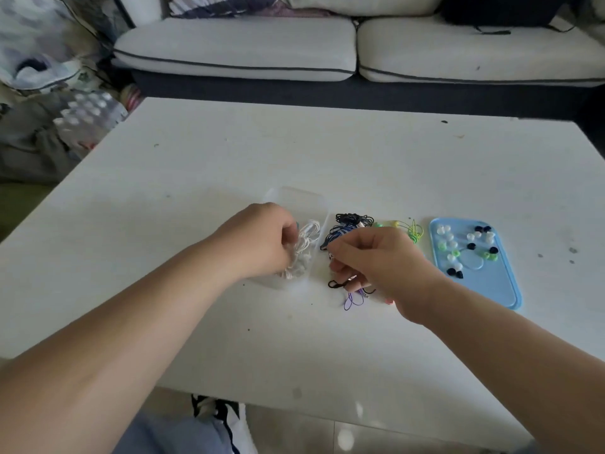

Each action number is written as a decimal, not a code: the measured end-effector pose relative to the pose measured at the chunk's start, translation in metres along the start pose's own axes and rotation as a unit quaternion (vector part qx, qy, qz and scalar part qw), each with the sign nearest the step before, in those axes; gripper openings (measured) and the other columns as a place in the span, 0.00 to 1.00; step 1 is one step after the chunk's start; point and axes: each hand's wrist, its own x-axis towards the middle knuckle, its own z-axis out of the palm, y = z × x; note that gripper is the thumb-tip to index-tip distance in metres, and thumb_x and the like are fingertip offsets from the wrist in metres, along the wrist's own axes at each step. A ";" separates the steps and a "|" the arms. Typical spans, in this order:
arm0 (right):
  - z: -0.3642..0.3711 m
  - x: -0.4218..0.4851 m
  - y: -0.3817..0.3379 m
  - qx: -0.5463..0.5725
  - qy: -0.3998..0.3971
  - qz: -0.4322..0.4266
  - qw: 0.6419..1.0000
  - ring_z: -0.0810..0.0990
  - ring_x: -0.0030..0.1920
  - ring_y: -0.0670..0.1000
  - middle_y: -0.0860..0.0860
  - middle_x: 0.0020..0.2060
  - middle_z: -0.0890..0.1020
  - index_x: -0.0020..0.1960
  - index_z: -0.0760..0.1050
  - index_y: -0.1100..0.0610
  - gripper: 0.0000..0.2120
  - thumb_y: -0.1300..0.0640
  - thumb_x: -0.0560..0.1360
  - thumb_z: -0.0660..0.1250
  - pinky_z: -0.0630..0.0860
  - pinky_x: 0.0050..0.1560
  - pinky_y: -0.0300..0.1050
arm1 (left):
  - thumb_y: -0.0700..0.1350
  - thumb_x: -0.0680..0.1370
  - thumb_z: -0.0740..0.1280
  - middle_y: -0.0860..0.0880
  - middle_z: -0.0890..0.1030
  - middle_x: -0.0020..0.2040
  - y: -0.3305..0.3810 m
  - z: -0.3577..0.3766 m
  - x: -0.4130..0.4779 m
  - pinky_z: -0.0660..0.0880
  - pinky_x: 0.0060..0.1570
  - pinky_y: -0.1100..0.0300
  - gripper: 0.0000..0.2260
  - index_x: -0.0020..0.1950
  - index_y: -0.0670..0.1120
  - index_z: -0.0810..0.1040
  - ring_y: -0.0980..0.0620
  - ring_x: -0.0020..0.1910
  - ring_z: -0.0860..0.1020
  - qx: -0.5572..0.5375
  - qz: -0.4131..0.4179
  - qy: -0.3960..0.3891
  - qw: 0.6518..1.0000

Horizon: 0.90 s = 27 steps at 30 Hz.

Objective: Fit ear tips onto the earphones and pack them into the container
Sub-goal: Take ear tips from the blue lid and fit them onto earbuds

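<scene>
As our left hand [258,244] grips white earphones [308,236], right hand [379,260] pinches dark cords [350,224].
One clear container [294,198] half hidden beneath; one blue tray [491,285] beside.

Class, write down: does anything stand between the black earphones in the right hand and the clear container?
Yes. The left hand sits over the clear container, gripping the white earphones that lie in it. Only bare table separates the black earphones in the right hand from the container's side.
</scene>
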 end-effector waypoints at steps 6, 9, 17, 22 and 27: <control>-0.012 -0.003 -0.002 -0.042 0.015 0.018 0.999 0.81 0.29 0.49 0.55 0.35 0.86 0.43 0.83 0.57 0.07 0.57 0.79 0.70 0.68 0.27 0.38 | 0.41 0.75 0.70 0.53 0.84 0.43 0.005 0.012 0.000 0.77 0.41 0.60 0.07 0.40 0.53 0.81 0.49 0.43 0.82 0.075 0.010 -0.059 0.995; -0.026 -0.002 0.001 -0.091 0.055 -0.003 0.994 0.81 0.33 0.54 0.57 0.37 0.86 0.42 0.83 0.56 0.08 0.57 0.78 0.69 0.77 0.34 0.56 | 0.44 0.76 0.68 0.53 0.82 0.41 0.019 0.008 -0.001 0.76 0.38 0.58 0.06 0.39 0.52 0.79 0.48 0.40 0.80 0.091 0.026 0.019 0.995; -0.073 0.004 0.010 -0.257 0.068 0.008 0.964 0.87 0.42 0.59 0.54 0.37 0.87 0.44 0.83 0.53 0.10 0.61 0.77 0.64 0.84 0.42 0.54 | 0.44 0.77 0.67 0.51 0.78 0.42 0.075 0.041 -0.002 0.74 0.41 0.56 0.03 0.44 0.50 0.76 0.45 0.44 0.79 0.056 0.176 -0.002 0.983; -0.086 0.002 0.019 -0.246 0.043 0.041 0.967 0.85 0.37 0.54 0.57 0.41 0.87 0.49 0.82 0.54 0.11 0.65 0.77 0.62 0.81 0.34 0.44 | 0.54 0.77 0.68 0.48 0.79 0.49 0.081 0.064 0.020 0.71 0.41 0.55 0.12 0.50 0.47 0.71 0.45 0.45 0.78 0.121 0.122 0.011 0.985; -0.094 0.006 0.027 -0.250 0.043 0.024 0.967 0.87 0.43 0.59 0.55 0.42 0.86 0.50 0.80 0.52 0.10 0.64 0.76 0.64 0.84 0.42 0.54 | 0.50 0.72 0.67 0.51 0.80 0.46 0.092 0.066 0.025 0.79 0.44 0.54 0.16 0.60 0.51 0.74 0.49 0.44 0.79 0.101 0.073 -0.060 0.990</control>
